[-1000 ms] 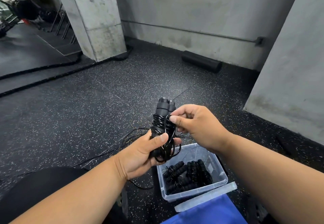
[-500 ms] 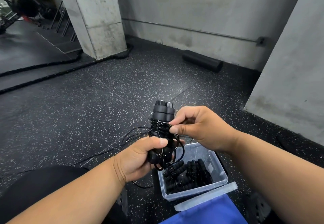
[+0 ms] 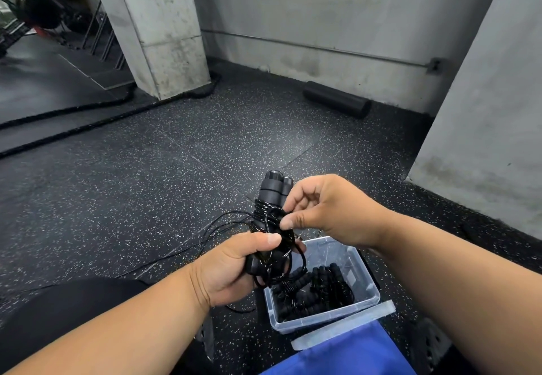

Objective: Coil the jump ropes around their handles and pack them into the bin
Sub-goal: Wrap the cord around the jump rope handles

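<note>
My left hand (image 3: 234, 266) grips the lower part of a pair of black jump rope handles (image 3: 271, 191) held upright together, with thin black cord wound round them. My right hand (image 3: 325, 213) pinches a loop of that cord (image 3: 274, 217) between thumb and fingers, right beside the handles. Loose cord (image 3: 205, 238) trails from the bundle to the floor on the left. Below my hands stands a clear plastic bin (image 3: 363, 275) holding several coiled black jump ropes (image 3: 316, 289).
The bin's clear lid (image 3: 343, 326) lies on the floor in front of it, partly under a blue cloth (image 3: 352, 357). A black foam roller (image 3: 337, 102) lies by the far wall. A thick battle rope (image 3: 88, 124) runs past the concrete pillar (image 3: 158, 28).
My right hand has shifted slightly lower along the handles, drawing the pinched loop of cord down. The left hand keeps its grip in the same place.
</note>
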Demonstrator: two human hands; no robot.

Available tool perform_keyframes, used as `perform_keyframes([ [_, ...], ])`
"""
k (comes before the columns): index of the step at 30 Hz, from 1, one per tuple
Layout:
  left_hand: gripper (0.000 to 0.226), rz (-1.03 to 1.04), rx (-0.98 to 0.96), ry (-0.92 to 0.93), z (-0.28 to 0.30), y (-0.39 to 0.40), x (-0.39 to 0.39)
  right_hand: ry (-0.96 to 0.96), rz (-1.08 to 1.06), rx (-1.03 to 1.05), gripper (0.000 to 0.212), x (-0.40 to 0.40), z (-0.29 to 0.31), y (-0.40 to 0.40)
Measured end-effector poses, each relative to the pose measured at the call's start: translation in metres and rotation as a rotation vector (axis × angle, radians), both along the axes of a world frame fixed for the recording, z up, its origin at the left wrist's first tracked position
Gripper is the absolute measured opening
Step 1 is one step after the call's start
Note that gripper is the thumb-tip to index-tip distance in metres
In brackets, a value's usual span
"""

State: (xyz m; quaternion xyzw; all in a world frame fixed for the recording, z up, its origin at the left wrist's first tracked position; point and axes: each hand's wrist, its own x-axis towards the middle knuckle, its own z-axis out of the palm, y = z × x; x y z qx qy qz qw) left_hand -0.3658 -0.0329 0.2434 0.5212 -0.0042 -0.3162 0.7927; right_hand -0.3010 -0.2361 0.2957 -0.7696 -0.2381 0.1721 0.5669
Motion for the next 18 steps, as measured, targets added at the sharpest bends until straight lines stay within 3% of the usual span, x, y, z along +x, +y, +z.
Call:
perform_keyframes([
  [7,0.071,0.021,-0.098,0.034,0.0050,-0.0028,0.0025,0.121,-0.005,0.178,0.028,0.0005,-0.0062,-0.0024],
  [18,0.061,-0.023,-0.111,0.038,0.0071,0.0000,-0.0020,0.172,0.081,0.146,0.014,0.0013,-0.0013,-0.0032],
])
